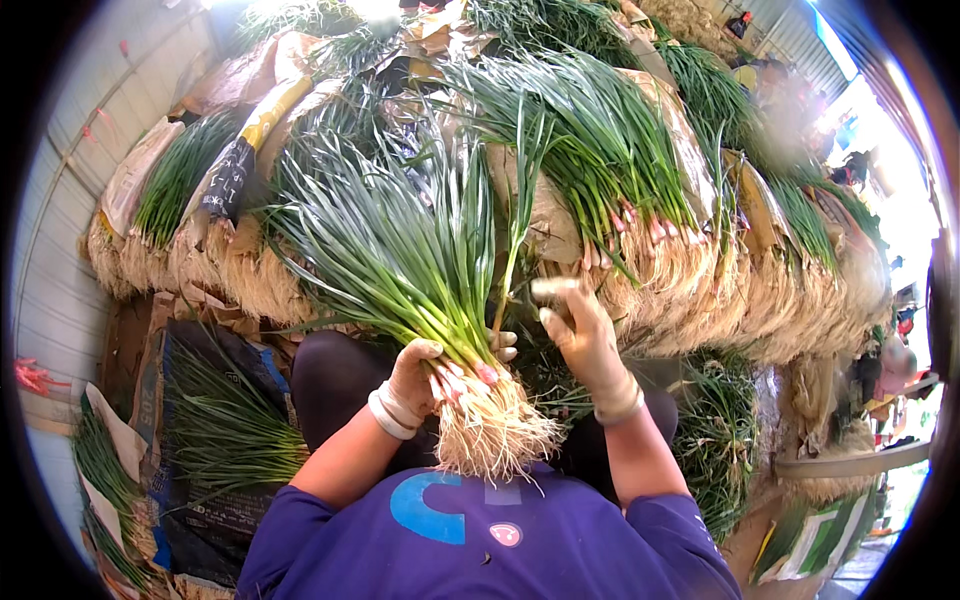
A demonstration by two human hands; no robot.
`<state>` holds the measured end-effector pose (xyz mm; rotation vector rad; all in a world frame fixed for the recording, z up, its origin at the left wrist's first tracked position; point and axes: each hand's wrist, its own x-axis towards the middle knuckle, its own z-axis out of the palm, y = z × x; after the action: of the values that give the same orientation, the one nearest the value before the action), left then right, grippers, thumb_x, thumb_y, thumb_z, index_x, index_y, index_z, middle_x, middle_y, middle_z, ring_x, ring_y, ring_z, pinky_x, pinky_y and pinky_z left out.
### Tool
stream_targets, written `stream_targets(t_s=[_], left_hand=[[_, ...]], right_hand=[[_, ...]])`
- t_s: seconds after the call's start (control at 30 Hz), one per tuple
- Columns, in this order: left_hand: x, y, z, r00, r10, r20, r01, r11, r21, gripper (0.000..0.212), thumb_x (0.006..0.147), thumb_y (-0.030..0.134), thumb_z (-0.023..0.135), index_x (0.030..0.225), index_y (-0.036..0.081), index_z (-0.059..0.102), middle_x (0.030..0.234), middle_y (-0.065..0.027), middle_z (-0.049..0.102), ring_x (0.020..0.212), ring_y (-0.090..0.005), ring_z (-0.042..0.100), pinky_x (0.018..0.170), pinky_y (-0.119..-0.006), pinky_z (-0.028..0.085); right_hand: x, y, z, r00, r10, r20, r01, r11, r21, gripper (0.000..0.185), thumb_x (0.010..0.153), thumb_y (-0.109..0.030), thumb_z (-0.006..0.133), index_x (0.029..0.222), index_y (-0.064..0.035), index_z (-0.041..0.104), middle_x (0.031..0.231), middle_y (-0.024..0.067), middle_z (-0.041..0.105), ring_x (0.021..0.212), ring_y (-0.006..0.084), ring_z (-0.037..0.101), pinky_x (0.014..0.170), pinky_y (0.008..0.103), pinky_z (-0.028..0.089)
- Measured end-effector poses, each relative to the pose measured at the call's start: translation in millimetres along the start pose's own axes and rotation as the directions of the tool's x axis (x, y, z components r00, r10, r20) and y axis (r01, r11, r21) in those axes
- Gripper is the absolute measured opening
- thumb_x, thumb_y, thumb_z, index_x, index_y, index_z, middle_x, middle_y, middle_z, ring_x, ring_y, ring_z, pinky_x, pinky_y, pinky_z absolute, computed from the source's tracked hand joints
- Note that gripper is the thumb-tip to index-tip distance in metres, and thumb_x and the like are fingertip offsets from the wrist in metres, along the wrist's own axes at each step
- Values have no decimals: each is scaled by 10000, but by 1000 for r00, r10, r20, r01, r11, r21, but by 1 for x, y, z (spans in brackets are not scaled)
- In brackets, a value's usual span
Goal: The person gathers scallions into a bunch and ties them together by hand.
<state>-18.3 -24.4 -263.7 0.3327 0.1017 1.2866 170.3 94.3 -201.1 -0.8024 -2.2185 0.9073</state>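
My left hand [416, 375], in a thin pale glove, is closed around a bunch of green garlic plants [442, 315] just above the bulbs; its fingertips show on the far side. The long leaves fan away from me and the stringy pale roots [491, 431] hang toward my chest. A single stalk [511, 262] stands a little apart at the bunch's right edge. My right hand [574, 315], gloved too, is raised to the right of that stalk with thumb and fingers apart, and nothing shows between them.
Beyond my knees lies a long row of rooted bunches [645, 195] with sacks among them. More plants lie on a dark sack [217, 510] at the left. Loose leaves [716, 450] are heaped at the right, near a curved bar [851, 461]. A corrugated wall [64, 202] stands left.
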Motion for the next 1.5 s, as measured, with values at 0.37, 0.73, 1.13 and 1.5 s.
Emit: stream_targets(t_s=[0.37, 0.73, 1.13, 1.5], left_hand=[[0, -1, 0, 998, -21, -56, 22, 1000, 5, 744, 718, 396, 572, 1308, -39, 447, 1376, -253, 414, 1209, -335, 482, 1023, -489, 381], [-5, 5, -11, 997, -63, -54, 60, 997, -51, 691, 747, 309, 545, 1307, -76, 424, 1285, -306, 482, 1207, -433, 470, 1030, -548, 356], [2, -4, 6, 999, 1, -34, -3, 999, -50, 698, 735, 341, 563, 1290, -64, 445, 1263, -255, 517, 1186, -373, 500, 1052, -514, 341], [-5, -5, 48, 974, 174, -149, -157, 981, 116, 832, 795, 539, 573, 1356, -33, 353, 1303, -230, 475, 1169, -337, 510, 1016, -466, 410]], right_hand=[[31, 83, 27, 869, 321, -376, -277, 946, 168, 65, 910, -65, 568, 879, -81, 623, 775, 35, 612, 655, 85, 532, 568, 225, 442], [25, 10, 57, 769, 528, 359, -611, 444, 655, 138, 926, -201, 579, 966, -80, 525, 719, 17, 583, 540, 99, 506, 453, 192, 424], [-71, 140, 68, 951, 56, 305, -62, 998, 11, 145, 911, -207, 504, 908, -83, 579, 794, 35, 596, 701, 168, 590, 586, 292, 489], [-55, -76, 29, 983, -183, 16, 177, 970, 167, 306, 790, -105, 717, 1060, -63, 577, 988, 137, 556, 853, 276, 607, 731, 324, 503]])
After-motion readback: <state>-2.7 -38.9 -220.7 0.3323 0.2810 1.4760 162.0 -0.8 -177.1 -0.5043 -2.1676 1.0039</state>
